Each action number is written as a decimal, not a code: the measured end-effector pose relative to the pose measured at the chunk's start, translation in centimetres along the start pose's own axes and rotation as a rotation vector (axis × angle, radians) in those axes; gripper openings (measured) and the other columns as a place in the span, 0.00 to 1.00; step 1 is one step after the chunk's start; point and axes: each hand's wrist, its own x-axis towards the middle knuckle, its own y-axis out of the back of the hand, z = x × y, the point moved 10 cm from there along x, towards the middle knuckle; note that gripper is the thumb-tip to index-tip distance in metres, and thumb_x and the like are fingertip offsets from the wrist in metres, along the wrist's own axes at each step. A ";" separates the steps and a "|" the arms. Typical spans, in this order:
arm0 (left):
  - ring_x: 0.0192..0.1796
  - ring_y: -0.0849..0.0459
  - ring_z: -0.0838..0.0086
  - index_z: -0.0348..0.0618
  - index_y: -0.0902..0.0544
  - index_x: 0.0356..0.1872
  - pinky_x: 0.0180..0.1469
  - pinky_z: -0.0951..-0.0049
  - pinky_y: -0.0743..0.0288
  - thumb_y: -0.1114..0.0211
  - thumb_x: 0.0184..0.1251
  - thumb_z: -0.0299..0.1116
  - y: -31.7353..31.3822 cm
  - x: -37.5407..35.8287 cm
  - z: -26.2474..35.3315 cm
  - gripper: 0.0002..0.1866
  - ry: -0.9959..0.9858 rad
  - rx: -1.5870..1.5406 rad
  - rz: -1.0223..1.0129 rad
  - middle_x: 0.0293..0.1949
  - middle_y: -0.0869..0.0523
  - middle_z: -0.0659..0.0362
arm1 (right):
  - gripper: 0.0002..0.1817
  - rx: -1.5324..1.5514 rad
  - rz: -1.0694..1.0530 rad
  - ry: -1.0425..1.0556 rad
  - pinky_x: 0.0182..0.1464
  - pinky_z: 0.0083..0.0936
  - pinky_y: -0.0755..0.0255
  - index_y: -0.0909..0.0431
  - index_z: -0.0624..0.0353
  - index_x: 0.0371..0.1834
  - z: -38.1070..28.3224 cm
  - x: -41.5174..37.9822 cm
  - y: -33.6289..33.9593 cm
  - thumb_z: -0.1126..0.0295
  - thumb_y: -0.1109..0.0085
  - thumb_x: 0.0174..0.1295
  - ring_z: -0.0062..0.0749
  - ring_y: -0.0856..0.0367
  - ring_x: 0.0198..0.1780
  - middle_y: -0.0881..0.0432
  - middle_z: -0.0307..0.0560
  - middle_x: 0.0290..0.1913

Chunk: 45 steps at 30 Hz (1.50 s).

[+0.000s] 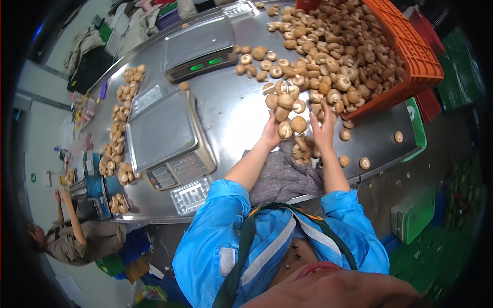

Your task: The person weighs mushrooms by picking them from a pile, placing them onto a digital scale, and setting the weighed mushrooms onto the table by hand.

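My left hand (270, 134) is closed at the near edge of a heaped cluster of brown-capped mushrooms (284, 100). The cluster seems to sit in a clear plastic tray, mostly hidden beneath it. To its right, my right hand (324, 131) has thumb and fingers curled about a mushroom (318, 111) at the edge of the loose pile. Below and between my hands, a few more mushrooms (304, 148) rest by a dark grey cloth (280, 174) on the metal table (231, 120).
An orange crate (422, 61) lies tipped, mushrooms spilling from it. Two weighing scales (167, 136) (200, 49) stand to the left, the far one with green lit digits. Filled mushroom packs (119, 115) line the left edge. A clear empty tray (189, 196) lies near me. Another person (84, 241) is at the left.
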 end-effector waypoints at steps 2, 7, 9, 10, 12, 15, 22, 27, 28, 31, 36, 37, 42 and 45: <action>0.62 0.32 0.59 0.49 0.44 0.66 0.62 0.58 0.35 0.65 0.63 0.66 -0.6 -2.4 2.8 0.38 -0.077 -0.006 0.005 0.62 0.33 0.55 | 0.32 0.015 -0.132 0.050 0.60 0.35 0.39 0.38 0.64 0.61 -2.3 1.9 -4.2 0.58 0.41 0.56 0.50 0.32 0.59 0.32 0.60 0.58; 0.64 0.34 0.61 0.49 0.45 0.67 0.64 0.59 0.38 0.65 0.63 0.65 -0.9 -10.4 11.3 0.38 -0.340 -0.019 0.007 0.65 0.38 0.58 | 0.42 0.209 -0.583 -0.092 0.59 0.36 0.37 0.40 0.60 0.64 -9.4 3.3 -18.0 0.47 0.39 0.50 0.50 0.31 0.59 0.32 0.60 0.59; 0.63 0.34 0.63 0.48 0.44 0.66 0.63 0.59 0.37 0.65 0.64 0.64 1.0 -14.1 15.1 0.37 -0.477 0.010 0.129 0.64 0.37 0.58 | 0.44 0.164 -0.613 0.068 0.59 0.36 0.36 0.40 0.60 0.64 -15.7 2.2 -22.1 0.46 0.38 0.48 0.50 0.31 0.59 0.32 0.60 0.59; 0.63 0.33 0.64 0.47 0.43 0.66 0.63 0.60 0.37 0.64 0.66 0.62 2.3 -16.5 17.3 0.36 -0.581 0.035 0.246 0.64 0.36 0.58 | 0.46 0.111 -0.618 0.206 0.59 0.35 0.36 0.40 0.59 0.65 -19.1 1.4 -24.2 0.44 0.37 0.46 0.50 0.31 0.59 0.31 0.60 0.58; 0.61 0.31 0.67 0.46 0.41 0.63 0.62 0.63 0.35 0.62 0.68 0.59 4.8 -20.1 20.6 0.32 -0.596 0.003 0.315 0.60 0.32 0.57 | 0.45 0.163 -0.666 0.235 0.59 0.34 0.36 0.40 0.59 0.64 -22.6 0.2 -29.5 0.46 0.35 0.45 0.48 0.30 0.58 0.31 0.59 0.58; 0.61 0.31 0.65 0.46 0.42 0.64 0.60 0.60 0.33 0.62 0.67 0.60 6.9 -25.8 25.1 0.33 -0.622 0.018 0.312 0.60 0.32 0.57 | 0.44 0.366 -1.071 0.047 0.55 0.31 0.32 0.36 0.60 0.62 -27.4 -3.8 -37.4 0.50 0.31 0.42 0.41 0.25 0.54 0.26 0.56 0.55; 0.41 0.17 0.70 0.39 0.37 0.62 0.40 0.74 0.22 0.49 0.68 0.47 11.1 -36.3 23.7 0.28 -0.001 0.730 0.253 0.45 0.19 0.52 | 0.40 0.252 -1.145 0.282 0.58 0.32 0.34 0.31 0.57 0.60 -30.7 -7.9 -47.7 0.54 0.30 0.41 0.40 0.27 0.57 0.26 0.53 0.56; 0.33 0.19 0.79 0.37 0.28 0.54 0.37 0.80 0.25 0.43 0.64 0.31 15.9 -44.6 25.2 0.19 -0.196 0.990 0.423 0.37 0.17 0.56 | 0.27 0.130 -0.475 0.180 0.60 0.31 0.37 0.28 0.61 0.55 -21.2 -2.0 -38.4 0.59 0.38 0.54 0.39 0.27 0.57 0.24 0.53 0.53; 0.33 0.19 0.79 0.38 0.27 0.54 0.37 0.80 0.25 0.42 0.63 0.30 17.6 -46.2 25.8 0.18 -0.249 1.011 0.502 0.36 0.17 0.57 | 0.26 0.017 -0.375 0.100 0.60 0.32 0.37 0.28 0.61 0.55 -16.8 -1.5 -35.3 0.60 0.39 0.55 0.41 0.28 0.57 0.24 0.54 0.53; 0.33 0.20 0.79 0.37 0.26 0.52 0.37 0.79 0.25 0.44 0.65 0.28 21.1 -49.8 26.3 0.15 -0.308 0.952 0.634 0.36 0.17 0.57 | 0.26 -0.504 -0.128 -0.081 0.59 0.37 0.37 0.26 0.61 0.52 -4.6 -3.3 -24.2 0.58 0.37 0.51 0.49 0.30 0.57 0.26 0.56 0.54; 0.33 0.21 0.80 0.35 0.26 0.50 0.38 0.79 0.26 0.45 0.65 0.28 21.4 -49.0 25.5 0.14 -0.452 0.804 0.655 0.37 0.17 0.55 | 0.27 -1.014 -0.267 0.250 0.62 0.42 0.43 0.29 0.58 0.54 -2.0 -12.1 -18.8 0.55 0.40 0.53 0.52 0.36 0.61 0.30 0.57 0.56; 0.35 0.21 0.80 0.36 0.25 0.50 0.38 0.79 0.26 0.44 0.65 0.28 20.5 -48.0 25.0 0.14 -0.388 0.820 0.639 0.37 0.17 0.56 | 0.26 -1.031 -0.233 0.281 0.60 0.42 0.39 0.29 0.58 0.51 -2.8 -12.3 -18.4 0.57 0.38 0.52 0.53 0.32 0.57 0.28 0.57 0.53; 0.37 0.20 0.79 0.39 0.24 0.49 0.40 0.78 0.25 0.42 0.64 0.30 16.5 -44.5 22.1 0.14 -0.279 1.126 0.470 0.38 0.16 0.58 | 0.27 -1.035 -0.579 -0.066 0.53 0.39 0.32 0.30 0.57 0.51 -4.6 -11.5 -17.9 0.61 0.34 0.48 0.52 0.26 0.50 0.25 0.55 0.49; 0.37 0.19 0.77 0.41 0.23 0.49 0.40 0.76 0.25 0.41 0.63 0.31 14.8 -44.3 21.5 0.14 -0.278 1.242 0.422 0.38 0.16 0.58 | 0.29 -0.658 -0.472 -0.083 0.51 0.36 0.30 0.32 0.60 0.50 -5.5 -9.0 -20.1 0.64 0.31 0.46 0.44 0.25 0.48 0.24 0.53 0.46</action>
